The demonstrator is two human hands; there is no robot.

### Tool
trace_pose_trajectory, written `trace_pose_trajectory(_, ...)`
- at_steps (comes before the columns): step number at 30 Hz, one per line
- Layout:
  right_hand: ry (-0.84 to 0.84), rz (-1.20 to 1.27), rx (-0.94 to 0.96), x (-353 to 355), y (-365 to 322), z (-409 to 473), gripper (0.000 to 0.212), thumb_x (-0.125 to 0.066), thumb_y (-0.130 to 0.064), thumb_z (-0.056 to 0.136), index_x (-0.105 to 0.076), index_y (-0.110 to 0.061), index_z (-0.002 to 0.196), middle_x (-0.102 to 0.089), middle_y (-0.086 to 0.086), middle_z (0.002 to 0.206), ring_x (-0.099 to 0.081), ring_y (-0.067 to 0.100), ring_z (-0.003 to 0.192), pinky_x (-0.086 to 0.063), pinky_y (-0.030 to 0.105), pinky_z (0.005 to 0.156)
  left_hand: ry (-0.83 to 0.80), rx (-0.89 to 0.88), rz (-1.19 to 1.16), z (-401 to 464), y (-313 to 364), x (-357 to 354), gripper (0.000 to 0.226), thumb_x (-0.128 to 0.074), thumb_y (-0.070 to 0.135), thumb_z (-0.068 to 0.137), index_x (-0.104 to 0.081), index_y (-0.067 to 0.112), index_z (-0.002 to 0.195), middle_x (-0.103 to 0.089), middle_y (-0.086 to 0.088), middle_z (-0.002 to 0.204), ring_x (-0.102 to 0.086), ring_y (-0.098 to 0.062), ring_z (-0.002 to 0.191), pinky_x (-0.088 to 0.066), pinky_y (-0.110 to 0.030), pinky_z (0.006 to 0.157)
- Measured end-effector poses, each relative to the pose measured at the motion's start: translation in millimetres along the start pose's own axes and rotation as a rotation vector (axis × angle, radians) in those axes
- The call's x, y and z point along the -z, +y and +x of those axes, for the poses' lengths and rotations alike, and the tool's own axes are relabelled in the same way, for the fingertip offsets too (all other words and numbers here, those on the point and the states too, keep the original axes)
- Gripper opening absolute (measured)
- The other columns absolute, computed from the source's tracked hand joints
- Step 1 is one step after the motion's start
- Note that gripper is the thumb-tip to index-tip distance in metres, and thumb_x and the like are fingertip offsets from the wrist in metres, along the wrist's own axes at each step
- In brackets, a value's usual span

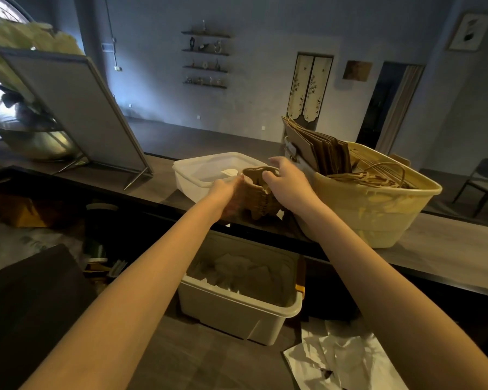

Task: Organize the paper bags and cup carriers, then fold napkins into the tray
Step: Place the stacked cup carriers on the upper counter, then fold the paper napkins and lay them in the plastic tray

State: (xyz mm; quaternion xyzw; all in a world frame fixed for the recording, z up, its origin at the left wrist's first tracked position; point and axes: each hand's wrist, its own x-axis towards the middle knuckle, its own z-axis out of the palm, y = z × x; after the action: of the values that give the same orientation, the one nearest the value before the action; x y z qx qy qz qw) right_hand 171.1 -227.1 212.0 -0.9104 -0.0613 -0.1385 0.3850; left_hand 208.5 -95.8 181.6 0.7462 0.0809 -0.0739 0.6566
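Note:
A stack of brown pulp cup carriers (258, 192) stands on the dark counter between both my hands. My left hand (227, 192) grips the stack's left side. My right hand (282, 175) holds its top right edge, fingers curled over the rim. Right of the stack, a cream tub (372, 209) holds brown paper bags (321, 149) standing upright with their twine handles (378, 173) spilling forward. Behind the stack sits a white plastic tray (206, 167) with a scrap of paper in it.
A beige bin (237, 302) with crumpled paper stands on the lower shelf under the counter. White napkins (347, 358) lie at the bottom right. A framed board (76, 108) leans at the left by a silver vase (28, 130).

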Motion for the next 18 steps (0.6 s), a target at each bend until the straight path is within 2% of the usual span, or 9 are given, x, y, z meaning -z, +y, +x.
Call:
trace_pose_trajectory(2,-0.012,-0.016,0.074,0,-8,-1,0.038,-0.044,-0.023,0.098,-0.044,-0.015,0.135,-0.050,0.005,0.133,-0.051,0.015,0.112,-0.043,0.016,0.079,0.047,-0.100,-0.071,-1,4,12,0.033,-0.044,0.036,0.097,-0.056,0.009,0.112,-0.060,-0.008,0.105,-0.057,-0.014,0.077,-0.048,-0.022,0.062)
trace_pose_trajectory(4,-0.007,-0.027,0.110,-6,-16,1,0.032,-0.044,-0.023,0.099,-0.049,-0.015,0.129,-0.056,0.003,0.123,-0.052,0.010,0.097,-0.040,0.011,0.067,0.121,-0.144,-0.123,-1,6,28,0.026,-0.045,0.032,0.097,-0.056,0.011,0.105,-0.060,-0.005,0.095,-0.057,-0.013,0.074,-0.048,-0.021,0.059)
trace_pose_trajectory(5,0.000,-0.048,0.120,-12,-19,3,0.030,-0.045,-0.023,0.098,-0.051,-0.015,0.126,-0.059,0.002,0.118,-0.053,0.009,0.093,-0.041,0.011,0.066,0.159,-0.147,-0.148,-1,7,36,0.023,-0.045,0.032,0.097,-0.056,0.012,0.104,-0.060,-0.004,0.092,-0.057,-0.013,0.074,-0.048,-0.021,0.059)
trace_pose_trajectory(8,0.026,-0.271,0.203,-36,-31,14,0.026,-0.049,-0.026,0.096,-0.058,-0.017,0.119,-0.063,0.001,0.109,-0.057,0.010,0.088,-0.045,0.019,0.071,0.217,-0.123,-0.212,1,8,59,0.019,-0.046,0.030,0.097,-0.055,0.013,0.095,-0.059,-0.003,0.087,-0.057,-0.014,0.074,-0.048,-0.023,0.059)
trace_pose_trajectory(10,0.059,-0.470,0.319,-56,-38,25,0.026,-0.050,-0.028,0.096,-0.062,-0.017,0.115,-0.064,0.001,0.110,-0.059,0.013,0.095,-0.045,0.024,0.083,0.224,-0.098,-0.234,2,5,72,0.020,-0.046,0.029,0.097,-0.055,0.014,0.085,-0.060,-0.004,0.085,-0.057,-0.015,0.073,-0.050,-0.024,0.061)
trace_pose_trajectory(13,0.055,-0.701,0.431,-83,-46,44,0.031,-0.045,-0.034,0.097,-0.063,-0.015,0.113,-0.063,0.005,0.114,-0.057,0.020,0.106,-0.038,0.033,0.098,0.201,-0.062,-0.250,4,-3,88,0.022,-0.046,0.029,0.097,-0.055,0.015,0.083,-0.060,-0.004,0.082,-0.058,-0.016,0.072,-0.051,-0.026,0.063)
trace_pose_trajectory(16,-0.008,-0.865,0.433,-107,-50,58,0.036,-0.043,-0.039,0.097,-0.063,-0.013,0.109,-0.063,0.007,0.112,-0.054,0.024,0.107,-0.034,0.038,0.099,0.160,-0.016,-0.287,7,-11,101,0.021,-0.047,0.030,0.095,-0.056,0.015,0.084,-0.061,-0.003,0.080,-0.059,-0.015,0.069,-0.050,-0.027,0.061)
trace_pose_trajectory(18,-0.053,-0.893,0.408,-120,-50,62,0.035,-0.044,-0.042,0.096,-0.062,-0.014,0.107,-0.063,0.006,0.109,-0.054,0.024,0.106,-0.030,0.039,0.100,0.140,0.003,-0.307,8,-16,108,0.020,-0.047,0.030,0.095,-0.056,0.016,0.084,-0.061,-0.003,0.079,-0.057,-0.014,0.065,-0.047,-0.026,0.056)
